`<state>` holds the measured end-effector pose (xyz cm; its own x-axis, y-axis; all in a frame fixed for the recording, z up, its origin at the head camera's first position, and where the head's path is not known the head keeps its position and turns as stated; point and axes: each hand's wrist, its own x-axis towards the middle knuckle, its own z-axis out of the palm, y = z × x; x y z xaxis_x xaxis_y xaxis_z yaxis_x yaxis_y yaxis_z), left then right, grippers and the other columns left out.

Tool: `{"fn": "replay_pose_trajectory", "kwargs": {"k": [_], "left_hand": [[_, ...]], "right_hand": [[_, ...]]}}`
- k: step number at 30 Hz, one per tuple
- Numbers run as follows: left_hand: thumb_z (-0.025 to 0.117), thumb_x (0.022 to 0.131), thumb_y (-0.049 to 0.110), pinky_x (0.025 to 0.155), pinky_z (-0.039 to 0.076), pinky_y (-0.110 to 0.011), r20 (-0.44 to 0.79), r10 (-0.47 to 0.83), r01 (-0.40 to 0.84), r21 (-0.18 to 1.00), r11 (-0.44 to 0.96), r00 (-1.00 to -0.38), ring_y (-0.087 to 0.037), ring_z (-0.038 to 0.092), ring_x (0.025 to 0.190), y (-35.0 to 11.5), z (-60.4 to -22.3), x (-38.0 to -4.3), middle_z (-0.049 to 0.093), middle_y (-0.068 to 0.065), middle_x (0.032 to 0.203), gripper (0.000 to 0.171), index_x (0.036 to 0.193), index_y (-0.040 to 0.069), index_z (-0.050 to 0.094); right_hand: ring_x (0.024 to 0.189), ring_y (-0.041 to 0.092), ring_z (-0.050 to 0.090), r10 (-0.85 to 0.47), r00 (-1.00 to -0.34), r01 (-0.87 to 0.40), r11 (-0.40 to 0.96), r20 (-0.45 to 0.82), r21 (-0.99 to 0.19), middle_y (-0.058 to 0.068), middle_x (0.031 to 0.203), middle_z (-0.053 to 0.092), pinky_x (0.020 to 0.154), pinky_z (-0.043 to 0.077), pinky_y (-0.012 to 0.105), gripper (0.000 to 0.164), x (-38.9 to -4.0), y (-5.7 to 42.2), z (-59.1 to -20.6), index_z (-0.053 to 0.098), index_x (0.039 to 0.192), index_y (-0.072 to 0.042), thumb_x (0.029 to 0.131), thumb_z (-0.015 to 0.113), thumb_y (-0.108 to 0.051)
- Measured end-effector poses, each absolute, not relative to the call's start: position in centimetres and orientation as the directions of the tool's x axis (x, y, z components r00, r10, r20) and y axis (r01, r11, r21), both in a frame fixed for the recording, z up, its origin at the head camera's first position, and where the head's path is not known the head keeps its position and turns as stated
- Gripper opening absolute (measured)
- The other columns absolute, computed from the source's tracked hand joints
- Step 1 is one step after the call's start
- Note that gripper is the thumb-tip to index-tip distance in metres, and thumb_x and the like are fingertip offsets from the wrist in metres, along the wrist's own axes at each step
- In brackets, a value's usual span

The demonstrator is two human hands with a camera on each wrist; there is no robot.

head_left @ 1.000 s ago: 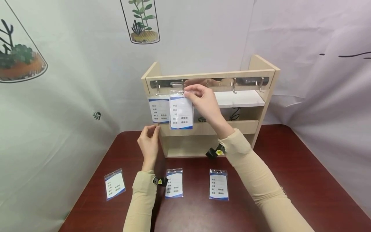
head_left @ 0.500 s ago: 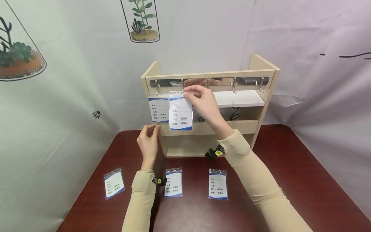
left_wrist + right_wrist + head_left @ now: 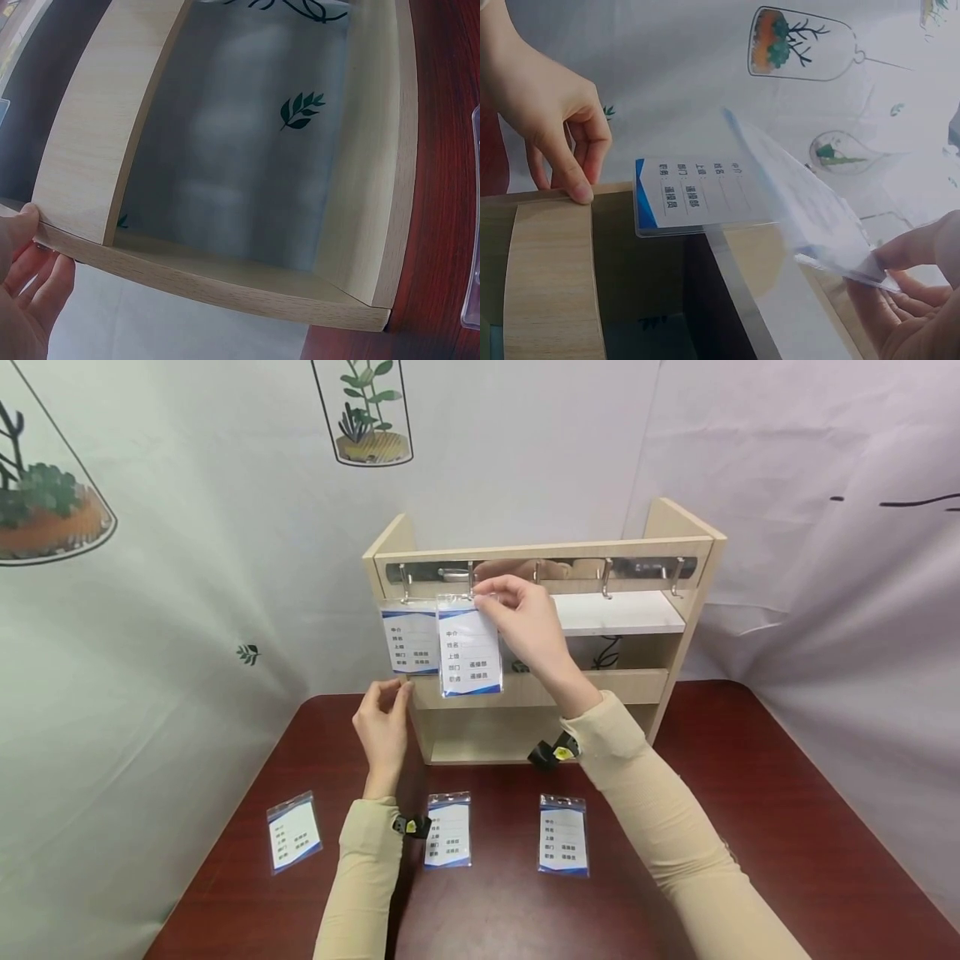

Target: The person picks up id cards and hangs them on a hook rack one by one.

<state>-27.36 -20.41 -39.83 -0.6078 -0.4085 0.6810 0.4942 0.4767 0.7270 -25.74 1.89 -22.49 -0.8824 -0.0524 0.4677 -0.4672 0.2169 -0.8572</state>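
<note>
Between thumb and fingers, my right hand [image 3: 528, 618] pinches the top right corner of a clear-sleeved ID badge [image 3: 470, 652], its top edge right at the second hook [image 3: 471, 578] of the rack. Tilted away from the rack, that badge shows edge-on in the right wrist view. Another ID badge [image 3: 411, 642] hangs from the leftmost hook [image 3: 406, 582], partly overlapped by the held one. My left hand [image 3: 382, 731] grips the side panel of the wooden shelf [image 3: 543, 687]; in the left wrist view its thumb [image 3: 26, 219] and fingers lie on either side of the panel edge.
Three more ID badges lie on the dark red table [image 3: 675, 860]: a left badge [image 3: 294, 833], a middle badge [image 3: 448, 831] and a right badge [image 3: 563, 837]. Several metal hooks line the shelf's top rail, and a white patterned cloth [image 3: 525, 452] stands behind.
The lower end of the held badge has swung slightly to the right. Both hands keep their grips in nearly the same places, and the head view has shifted slightly.
</note>
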Motion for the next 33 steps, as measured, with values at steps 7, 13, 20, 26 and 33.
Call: {"fn": "replay_pose_trajectory", "kwargs": {"k": [7,13,20,26,33], "left_hand": [[0.076,0.092,0.023,0.072,0.048,-0.016,0.675,-0.405,0.489,0.732,0.475,-0.617,-0.024,0.069,0.083,-20.43,-39.80,-27.28,0.074,-0.015,0.098,0.025,0.100,-0.001,0.072],[0.077,0.092,0.022,0.072,0.049,-0.017,0.680,-0.409,0.493,0.728,0.477,-0.609,-0.025,0.070,0.083,-20.42,-39.86,-27.32,0.075,-0.015,0.097,0.025,0.100,-0.001,0.072],[0.077,0.091,0.021,0.071,0.050,-0.019,0.690,-0.414,0.495,0.719,0.488,-0.594,-0.026,0.070,0.082,-20.36,-39.82,-27.38,0.075,-0.014,0.097,0.024,0.100,-0.001,0.072],[0.077,0.092,0.021,0.071,0.048,-0.016,0.682,-0.406,0.494,0.725,0.480,-0.608,-0.024,0.068,0.080,-20.42,-39.97,-27.30,0.075,-0.014,0.096,0.024,0.100,-0.001,0.072],[0.077,0.092,0.020,0.071,0.048,-0.017,0.687,-0.406,0.502,0.722,0.477,-0.603,-0.024,0.068,0.081,-20.45,-39.83,-27.38,0.075,-0.014,0.096,0.023,0.100,-0.001,0.072]], "right_hand": [[0.061,0.012,0.051,-0.039,-0.888,-0.456,0.215,0.459,-0.864,0.007,0.084,0.074,0.053,0.032,0.022,0.016,-25.72,1.70,-22.53,0.073,0.110,-0.006,0.096,0.067,-0.013],[0.065,0.012,0.053,-0.027,-0.889,-0.452,0.213,0.457,-0.866,0.007,0.089,0.076,0.056,0.035,0.023,0.016,-25.76,1.69,-22.65,0.073,0.110,-0.006,0.096,0.067,-0.013],[0.069,0.013,0.056,-0.011,-0.882,-0.460,0.236,0.471,-0.856,0.007,0.091,0.076,0.060,0.037,0.024,0.016,-25.88,1.55,-22.67,0.074,0.109,-0.006,0.096,0.067,-0.012],[0.080,0.018,0.065,-0.014,-0.877,-0.464,0.280,0.480,-0.840,0.008,0.095,0.076,0.070,0.045,0.026,0.017,-26.16,1.52,-22.96,0.073,0.110,-0.005,0.096,0.067,-0.012],[0.075,0.017,0.061,-0.022,-0.846,-0.512,0.315,0.533,-0.799,0.008,0.093,0.075,0.065,0.043,0.025,0.016,-26.12,1.51,-23.02,0.073,0.109,-0.006,0.096,0.067,-0.011]]}}
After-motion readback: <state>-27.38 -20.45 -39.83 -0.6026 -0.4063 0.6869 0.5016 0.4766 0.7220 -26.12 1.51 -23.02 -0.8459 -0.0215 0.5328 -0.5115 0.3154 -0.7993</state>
